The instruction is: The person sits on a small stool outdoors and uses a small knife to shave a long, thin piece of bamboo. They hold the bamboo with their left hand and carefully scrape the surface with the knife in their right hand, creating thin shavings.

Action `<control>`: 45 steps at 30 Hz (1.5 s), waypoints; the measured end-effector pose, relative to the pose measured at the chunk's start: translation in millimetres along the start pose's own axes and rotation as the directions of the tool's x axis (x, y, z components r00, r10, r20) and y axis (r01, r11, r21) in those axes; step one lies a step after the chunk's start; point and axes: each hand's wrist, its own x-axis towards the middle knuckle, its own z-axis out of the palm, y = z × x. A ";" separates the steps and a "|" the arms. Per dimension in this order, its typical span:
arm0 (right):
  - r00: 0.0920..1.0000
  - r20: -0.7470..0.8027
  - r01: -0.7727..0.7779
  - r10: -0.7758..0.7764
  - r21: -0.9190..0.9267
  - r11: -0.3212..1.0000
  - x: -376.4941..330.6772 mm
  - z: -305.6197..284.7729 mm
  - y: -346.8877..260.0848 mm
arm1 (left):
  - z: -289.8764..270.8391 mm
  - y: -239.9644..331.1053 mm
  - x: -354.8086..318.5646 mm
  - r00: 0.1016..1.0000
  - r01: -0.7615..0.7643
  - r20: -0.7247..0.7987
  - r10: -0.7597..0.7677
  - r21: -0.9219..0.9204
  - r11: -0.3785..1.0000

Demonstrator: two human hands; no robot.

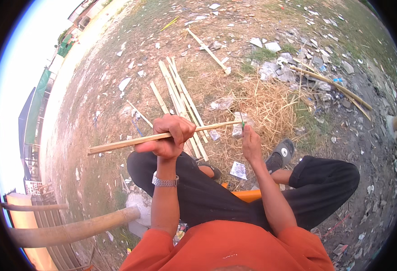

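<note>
My left hand [169,137] is closed around a long pale bamboo strip [117,144], held nearly level across my lap. The strip's thick end points left and its thinner end reaches right. At that thin end my right hand [252,142] is closed, thumb up, with a small green thing [243,123] showing at its fingertips. What the green thing belongs to is hidden by the fingers. Below and beyond the strip, a bundle of split bamboo strips [180,92] lies on the ground. A heap of thin shavings [271,106] is spread beyond my right hand.
A bamboo stick [207,50] lies farther off, and longer poles [332,83] rest among litter at the right. A thick bamboo pole [81,228] juts in from the lower left. My sandalled foot [281,156] stands near the shavings. Scraps of paper and plastic dot the ground.
</note>
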 end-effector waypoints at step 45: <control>0.968 0.154 -0.176 0.197 -0.141 0.974 -16.4 24.8 7.0 | 5.2 -16.5 18.2 0.999 0.000 0.037 0.001 -0.027 1.000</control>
